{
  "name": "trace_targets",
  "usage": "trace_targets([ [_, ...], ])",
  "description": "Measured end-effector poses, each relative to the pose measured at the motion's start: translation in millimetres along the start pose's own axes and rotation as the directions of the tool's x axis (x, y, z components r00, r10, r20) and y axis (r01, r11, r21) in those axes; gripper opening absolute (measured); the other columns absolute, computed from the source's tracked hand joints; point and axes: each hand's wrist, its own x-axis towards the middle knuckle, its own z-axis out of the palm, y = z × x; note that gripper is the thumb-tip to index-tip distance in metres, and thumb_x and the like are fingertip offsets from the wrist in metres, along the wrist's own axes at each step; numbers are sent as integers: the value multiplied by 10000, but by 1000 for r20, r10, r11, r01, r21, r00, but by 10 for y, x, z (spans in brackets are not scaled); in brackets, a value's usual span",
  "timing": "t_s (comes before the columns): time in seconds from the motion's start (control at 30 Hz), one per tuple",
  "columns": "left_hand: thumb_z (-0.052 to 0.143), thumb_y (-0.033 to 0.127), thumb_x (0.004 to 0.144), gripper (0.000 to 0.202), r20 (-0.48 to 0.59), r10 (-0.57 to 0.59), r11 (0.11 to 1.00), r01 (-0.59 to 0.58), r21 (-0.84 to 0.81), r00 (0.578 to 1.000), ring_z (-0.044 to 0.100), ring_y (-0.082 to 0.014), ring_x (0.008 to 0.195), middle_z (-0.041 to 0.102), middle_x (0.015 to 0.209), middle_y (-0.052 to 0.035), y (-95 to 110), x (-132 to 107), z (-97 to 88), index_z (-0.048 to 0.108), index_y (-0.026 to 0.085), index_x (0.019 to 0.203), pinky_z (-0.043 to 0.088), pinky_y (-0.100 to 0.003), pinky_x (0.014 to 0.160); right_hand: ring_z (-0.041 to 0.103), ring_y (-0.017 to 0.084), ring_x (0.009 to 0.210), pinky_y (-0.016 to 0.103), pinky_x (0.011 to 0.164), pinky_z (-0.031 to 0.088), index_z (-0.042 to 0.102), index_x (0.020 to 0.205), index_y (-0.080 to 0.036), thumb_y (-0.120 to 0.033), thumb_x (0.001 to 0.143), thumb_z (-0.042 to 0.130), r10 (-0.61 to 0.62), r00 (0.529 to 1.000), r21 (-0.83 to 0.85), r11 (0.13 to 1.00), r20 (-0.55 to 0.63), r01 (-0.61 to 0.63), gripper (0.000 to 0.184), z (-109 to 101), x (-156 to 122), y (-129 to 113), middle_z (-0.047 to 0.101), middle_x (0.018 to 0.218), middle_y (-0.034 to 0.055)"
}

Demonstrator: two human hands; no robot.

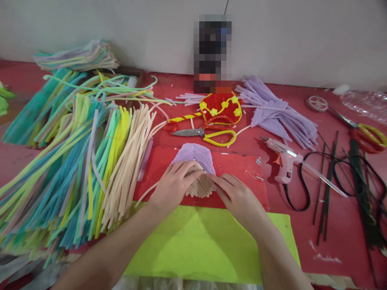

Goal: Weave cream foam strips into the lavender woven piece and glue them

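Observation:
A pipe-cleaner piece (196, 153), with lilac rows slanting from a middle ridge and a beige lower part, lies on a red sheet (242, 169). My left hand (173, 181) rests across its left side, fingers bent over the beige rows and holding it. At the right edge, my right hand (237, 195) pinches the piece between thumb and fingers; the fingertips are partly hidden. One beige pipe cleaner (148, 193) sticks out to the left, beneath my left hand.
Bundles of coloured pipe cleaners (75, 161) fill the left. Behind lie yellow-and-red scissors (208, 133), a red-and-yellow pipe-cleaner ornament (222, 106) and lilac pipe cleaners (272, 108). A pink glue gun (286, 161) with a black cord lies right. Green felt (193, 245) covers the front.

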Motion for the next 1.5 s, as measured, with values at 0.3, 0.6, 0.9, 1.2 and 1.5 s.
trace_targets([
  [0.3,435,112,938,293,-102,-88,990,76,-117,991,583,-208,1130,618,1227,-92,-15,-14,40,557,169,1199,487,-396,965,623,178,735,335,713,547,598,1195,-184,-203,965,373,-18,1000,-4,1000,-18,18,323,-10,11,9,634,800,54],
  [0.6,391,142,950,336,-105,-11,997,18,69,994,562,-236,1203,602,1292,-126,307,-81,-36,519,98,1258,459,-375,1016,647,184,776,325,709,555,616,1136,-218,-182,948,365,8,1000,17,1000,-3,-8,316,-2,-6,38,666,866,68],
  [0.9,401,576,909,748,86,-294,942,273,196,952,337,-380,1371,342,1492,-232,544,-281,197,324,44,1430,345,-525,1084,666,171,850,332,789,562,597,1222,-268,-248,962,389,58,998,63,996,12,-59,334,-21,12,-3,690,977,62],
  [1.2,400,577,909,750,92,-287,945,265,193,954,316,-387,1380,339,1493,-234,519,-274,215,333,39,1427,327,-526,1089,660,181,890,350,823,557,590,1232,-253,-250,970,385,63,997,75,995,49,-67,333,-23,3,18,687,1002,75],
  [1.5,329,574,933,730,50,-263,954,252,164,964,353,-333,1373,385,1476,-208,449,-212,235,328,37,1427,302,-489,1107,654,183,856,344,786,553,598,1217,-248,-245,969,383,63,997,75,995,38,-66,328,-8,2,19,684,967,70],
])
